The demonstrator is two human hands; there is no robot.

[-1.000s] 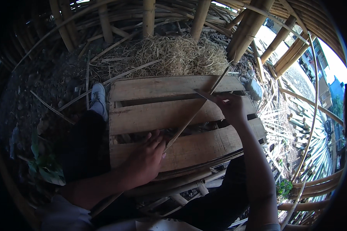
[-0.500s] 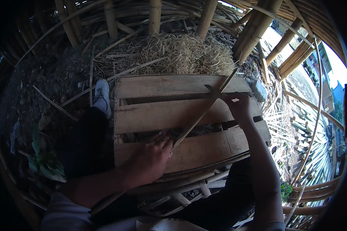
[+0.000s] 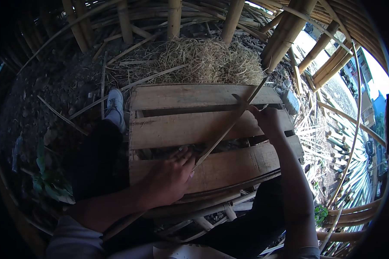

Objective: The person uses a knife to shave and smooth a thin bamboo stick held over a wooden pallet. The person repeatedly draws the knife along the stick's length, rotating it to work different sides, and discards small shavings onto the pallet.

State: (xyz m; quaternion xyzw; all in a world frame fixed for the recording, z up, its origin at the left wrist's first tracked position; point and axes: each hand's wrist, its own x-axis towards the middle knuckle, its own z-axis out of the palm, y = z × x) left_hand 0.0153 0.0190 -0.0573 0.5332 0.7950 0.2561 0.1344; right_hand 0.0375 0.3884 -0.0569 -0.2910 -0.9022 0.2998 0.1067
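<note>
Left hand [image 3: 170, 179] grips bamboo strip [image 3: 227, 129] on wooden pallet [image 3: 194, 97]; right hand [image 3: 268, 121] clasps blade [image 3: 241, 101]; straw [image 3: 207, 60] behind.

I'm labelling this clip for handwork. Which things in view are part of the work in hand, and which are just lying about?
In use: left hand gripping the bamboo strip; right hand with a blade against it; wooden pallet underneath.

Lying about: straw heap, bamboo poles, loose slivers, green plant.

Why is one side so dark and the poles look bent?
Head view: sunlight comes from the upper right, glaring white there; the left ground lies in deep shadow. The fisheye lens bends the bamboo poles near the rim. The wooden pallet and both hands stay fairly sharp.
</note>
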